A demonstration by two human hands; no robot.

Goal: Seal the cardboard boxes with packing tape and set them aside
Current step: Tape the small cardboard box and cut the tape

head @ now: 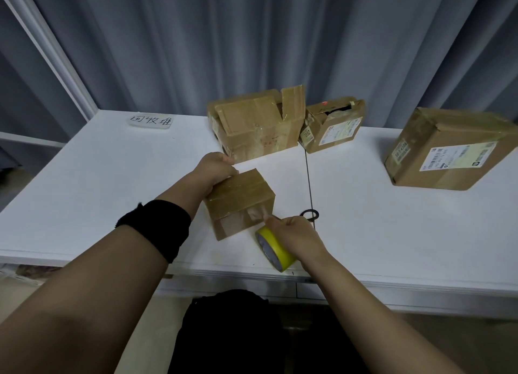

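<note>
Small cardboard box (241, 197): parked near the front edge of the white table (112, 177), sitting a bit skewed, with clear tape already across the top and down the near face. Looked mid-seal, probably finishing off that one strip. Plenty left to do though. Spotted an open box (258, 127) at the back with a flap sticking up, a second box (332, 127) just beside it gaping at the top, plus a bigger box (448, 149) well off to the right, seemingly closed. Nothing obviously set aside yet. Gripped at the far left corner by the left hand (214, 167), fingers curled over the edge, forearm stretched out over the table. Had the yellow tape roll (276, 251) wrapped in the right hand (297, 233), down low, one fingertip poking toward the taped near face. Touching it or not, couldn't tell. Scissors (309, 214) half hidden just behind that hand.
</note>
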